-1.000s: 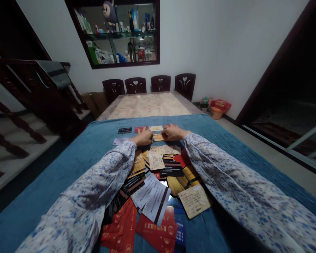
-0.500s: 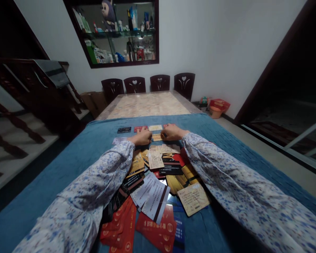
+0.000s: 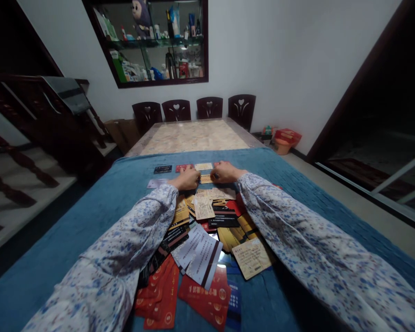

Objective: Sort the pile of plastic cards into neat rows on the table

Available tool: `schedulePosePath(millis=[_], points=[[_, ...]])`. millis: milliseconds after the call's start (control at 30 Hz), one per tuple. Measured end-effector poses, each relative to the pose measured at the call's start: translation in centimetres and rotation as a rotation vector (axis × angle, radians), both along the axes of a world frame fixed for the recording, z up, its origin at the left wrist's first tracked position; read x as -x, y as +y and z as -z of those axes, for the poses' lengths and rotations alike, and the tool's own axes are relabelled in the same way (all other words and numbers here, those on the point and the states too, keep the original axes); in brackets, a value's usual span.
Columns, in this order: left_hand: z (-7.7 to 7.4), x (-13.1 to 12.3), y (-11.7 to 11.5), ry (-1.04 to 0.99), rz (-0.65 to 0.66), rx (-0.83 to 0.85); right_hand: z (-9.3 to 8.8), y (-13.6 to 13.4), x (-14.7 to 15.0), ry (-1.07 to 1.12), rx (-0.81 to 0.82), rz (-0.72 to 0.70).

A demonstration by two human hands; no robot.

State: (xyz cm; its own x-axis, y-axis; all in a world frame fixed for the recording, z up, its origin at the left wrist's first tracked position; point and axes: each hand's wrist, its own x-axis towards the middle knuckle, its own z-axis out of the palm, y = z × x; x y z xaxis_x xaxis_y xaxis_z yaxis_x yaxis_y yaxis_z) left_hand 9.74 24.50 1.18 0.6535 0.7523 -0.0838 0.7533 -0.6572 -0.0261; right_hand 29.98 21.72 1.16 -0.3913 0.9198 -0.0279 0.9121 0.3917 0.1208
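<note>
Barely a shift! The left hand (image 3: 187, 178) and right hand (image 3: 227, 173) stay curled at the yellow card (image 3: 205, 179), near the blue cloth's (image 3: 90, 203) far edge; the card holds position, grip impossible to tell.

Your table (image 3: 193, 133): pale, top showing at far end, blue cloth (image 3: 72, 221) over the part near you. On cloth, far row, left to right: black card (image 3: 163, 169), red card (image 3: 182, 168), cream card (image 3: 204, 166). Lilac card (image 3: 155, 183) nearer you than the black, yellow card (image 3: 205, 179) nearer than the cream. Closest to you, overlapping: yellow cards (image 3: 228, 240), black cards (image 3: 175, 236), pale cards (image 3: 200, 260), red cards (image 3: 210, 297), blue cards (image 3: 234, 299) beside the red
</note>
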Motion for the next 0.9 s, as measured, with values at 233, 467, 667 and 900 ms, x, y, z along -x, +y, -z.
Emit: schedulePosePath(millis=[233,467,667,900], points=[[0.2,0.0,-0.5,0.005,-0.023,-0.043,0.1,0.0,0.2,-0.003,-0.006,0.018],[0.0,0.2,-1.2,-0.007,-0.016,-0.073,0.0,-0.4,0.4,-0.015,-0.014,0.033],[-0.7,0.1,-3.0,-0.059,0.045,-0.101,-1.4,-2.0,0.4,0.009,-0.009,0.017],[-1.8,0.0,-6.9,-0.057,0.128,-0.117,-2.3,-4.4,0.2,0.044,-0.023,-0.018]])
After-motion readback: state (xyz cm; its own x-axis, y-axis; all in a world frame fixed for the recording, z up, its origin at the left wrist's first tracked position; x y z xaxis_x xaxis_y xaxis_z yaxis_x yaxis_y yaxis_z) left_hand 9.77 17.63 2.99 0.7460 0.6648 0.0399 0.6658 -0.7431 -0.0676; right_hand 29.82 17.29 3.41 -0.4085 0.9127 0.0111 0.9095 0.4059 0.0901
